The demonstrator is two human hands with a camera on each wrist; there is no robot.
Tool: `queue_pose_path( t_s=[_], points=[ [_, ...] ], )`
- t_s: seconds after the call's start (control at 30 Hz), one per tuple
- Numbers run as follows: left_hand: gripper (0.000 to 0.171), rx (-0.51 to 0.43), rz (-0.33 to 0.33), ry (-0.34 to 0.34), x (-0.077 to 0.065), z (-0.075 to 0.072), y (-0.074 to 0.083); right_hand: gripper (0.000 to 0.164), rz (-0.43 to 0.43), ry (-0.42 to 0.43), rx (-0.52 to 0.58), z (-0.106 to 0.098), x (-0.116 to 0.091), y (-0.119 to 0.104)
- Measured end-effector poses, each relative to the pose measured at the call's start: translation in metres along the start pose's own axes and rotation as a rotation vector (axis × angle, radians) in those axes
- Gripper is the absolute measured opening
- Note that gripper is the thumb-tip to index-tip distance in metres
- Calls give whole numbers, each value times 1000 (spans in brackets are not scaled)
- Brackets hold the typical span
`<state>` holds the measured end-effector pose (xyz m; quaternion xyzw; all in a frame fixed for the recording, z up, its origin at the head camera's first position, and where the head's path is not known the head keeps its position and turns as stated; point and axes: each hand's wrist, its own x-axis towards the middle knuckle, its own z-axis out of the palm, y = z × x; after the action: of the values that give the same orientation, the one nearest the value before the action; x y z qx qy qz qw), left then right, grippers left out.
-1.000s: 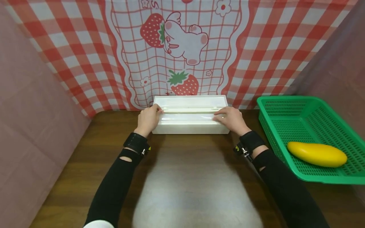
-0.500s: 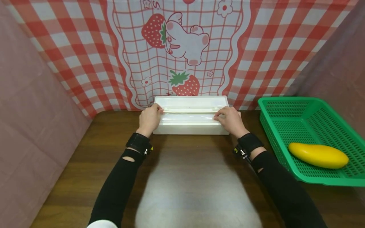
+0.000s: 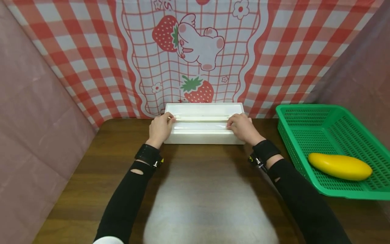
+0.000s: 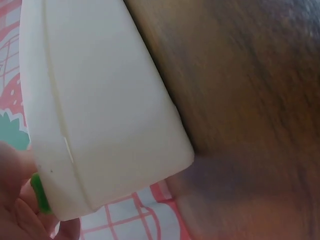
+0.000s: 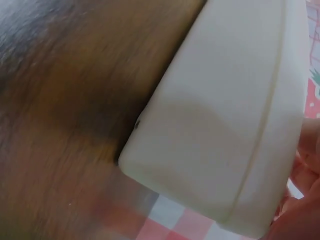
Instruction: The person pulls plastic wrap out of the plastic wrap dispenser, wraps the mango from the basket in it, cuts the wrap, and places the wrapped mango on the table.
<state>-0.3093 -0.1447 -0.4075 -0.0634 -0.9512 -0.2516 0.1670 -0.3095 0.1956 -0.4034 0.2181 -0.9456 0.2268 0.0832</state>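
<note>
A long white cling film dispenser [image 3: 204,138] lies against the back cloth, its top lifted or raised at the back. Glossy clear film [image 3: 201,126] stretches along its upper side, in front of a cream bar [image 3: 201,119]. My left hand [image 3: 159,129] is at the left end, thumb and fingertips pinching at the film's edge by the bar. At the right end, my right hand [image 3: 242,128] pinches the same way, fingers curled. Both wrist views show the dispenser's front wall [image 4: 110,100] close up, with fingers partly hidden behind it. A small green piece [image 4: 40,193] shows beside the left fingers.
A green plastic basket [image 3: 323,193] stands on the right, holding a yellow, elongated fruit-like object [image 3: 339,166]. Behind the dispenser hangs a red checked cloth [image 3: 91,67]. Pink cloth [image 3: 36,112] borders the left side. The wooden table [image 3: 210,200] extends toward me.
My right hand has shifted slightly left along the dispenser. The left hand stays almost where it was, and the dispenser keeps its place.
</note>
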Motion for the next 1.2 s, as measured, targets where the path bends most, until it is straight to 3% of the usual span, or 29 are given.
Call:
queue_pose_path(
  t_s=[0.13,0.37,0.57,0.73,0.87,1.2],
  points=[
    [23,-19,23,-1,-1,-1,-3,10,0,-14,-33,-2,-1,-3],
    [24,-2,96,25,-1,-4,-6,12,37,81,30,-12,-1,3],
    [26,0,100,-21,-1,-8,-6,23,39,9,48,-18,-6,15],
    [27,-25,117,-79,-2,-10,-9,16,17,15,46,-15,-7,19],
    [18,-24,148,-67,0,-9,-12,8,-9,52,7,-10,-7,18],
    [14,-167,96,-19,5,-9,-11,11,45,52,-24,-4,-2,15]
  ],
)
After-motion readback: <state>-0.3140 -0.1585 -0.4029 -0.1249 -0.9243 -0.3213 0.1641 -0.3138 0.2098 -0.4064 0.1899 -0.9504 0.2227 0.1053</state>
